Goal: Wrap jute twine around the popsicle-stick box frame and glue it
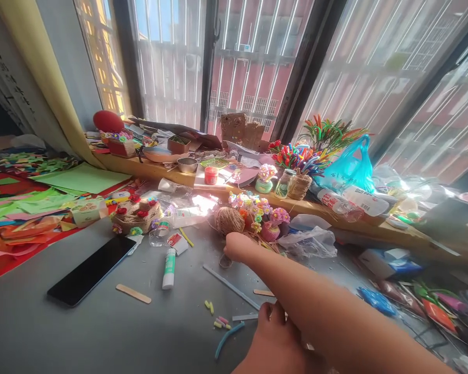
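My right hand (pixel 237 247) reaches out across the desk beside a ball of brown twine (pixel 229 221). Its fingers point away and are mostly hidden, and a small dark loop (pixel 225 261) lies just below them. Under the right forearm, my left hand (pixel 275 340) has its fingers curled closed; whatever it may hold is hidden. Close to the left hand are a grey-blue strip (pixel 232 286), a short pale strip (pixel 245 317), a curved blue stem (pixel 228 340) and several small yellow and pink pieces (pixel 221 323). A wooden craft stick (pixel 263 293) is partly covered by the forearm.
A glue stick (pixel 169 268), another craft stick (pixel 133 293) and a black phone (pixel 91 270) lie leftward. Behind stand flower crafts (pixel 271 223) and a decorated basket (pixel 136 215). Cluttered sill items include a blue bag (pixel 347 169). Coloured paper (pixel 81 178) covers the left.
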The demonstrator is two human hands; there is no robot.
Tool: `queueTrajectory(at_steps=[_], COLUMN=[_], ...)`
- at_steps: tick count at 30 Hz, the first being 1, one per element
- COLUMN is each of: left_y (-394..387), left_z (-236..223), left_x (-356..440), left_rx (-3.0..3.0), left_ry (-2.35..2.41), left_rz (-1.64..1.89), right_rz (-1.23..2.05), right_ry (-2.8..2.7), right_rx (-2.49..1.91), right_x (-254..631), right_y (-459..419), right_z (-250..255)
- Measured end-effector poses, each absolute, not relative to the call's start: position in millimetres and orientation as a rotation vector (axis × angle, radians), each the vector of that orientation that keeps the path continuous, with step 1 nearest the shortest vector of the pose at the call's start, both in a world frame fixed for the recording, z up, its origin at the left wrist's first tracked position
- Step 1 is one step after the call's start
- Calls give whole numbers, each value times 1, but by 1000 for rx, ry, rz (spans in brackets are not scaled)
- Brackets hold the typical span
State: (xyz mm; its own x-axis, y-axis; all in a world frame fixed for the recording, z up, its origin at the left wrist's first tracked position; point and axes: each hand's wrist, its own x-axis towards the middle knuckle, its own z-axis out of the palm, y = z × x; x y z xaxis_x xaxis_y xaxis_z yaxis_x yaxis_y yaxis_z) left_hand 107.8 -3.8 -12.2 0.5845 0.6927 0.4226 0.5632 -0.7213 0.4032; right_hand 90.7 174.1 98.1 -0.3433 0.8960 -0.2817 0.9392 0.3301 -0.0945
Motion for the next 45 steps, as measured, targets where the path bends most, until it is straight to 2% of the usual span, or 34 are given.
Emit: queueTrajectory(at_steps=[6, 10, 16, 19, 22, 26, 33, 45], left_y=[-9, -14, -15, -15, -16, -15, -13, -12], left_z=[20, 45, 67, 75, 81, 80, 74, 74], left_x=[80, 67, 64, 62, 60, 56, 50, 46], left_rx=[2647, 2618, 2593, 2590, 2635, 2715, 2761, 2782], left_ry=[836, 838, 852, 894, 956, 953, 972, 975], left_rz=[757, 655, 486, 438, 376, 387, 433, 452], right_rz=[-449, -566, -702, -1011, -1257, -1474, -1540, -1774], right_ry=[2428, 2590, 2895, 3081, 3073, 3102, 3291, 3173], right_rx=[1839, 1933, 2145, 2332, 2407, 2327, 2102, 2124], right_x=[145, 214, 289, 300, 300, 303, 311, 304], right_y=[173, 121, -11, -45, -51, -45, -41, -42], right_z=[139, 151, 90, 49, 23, 16, 25, 16])
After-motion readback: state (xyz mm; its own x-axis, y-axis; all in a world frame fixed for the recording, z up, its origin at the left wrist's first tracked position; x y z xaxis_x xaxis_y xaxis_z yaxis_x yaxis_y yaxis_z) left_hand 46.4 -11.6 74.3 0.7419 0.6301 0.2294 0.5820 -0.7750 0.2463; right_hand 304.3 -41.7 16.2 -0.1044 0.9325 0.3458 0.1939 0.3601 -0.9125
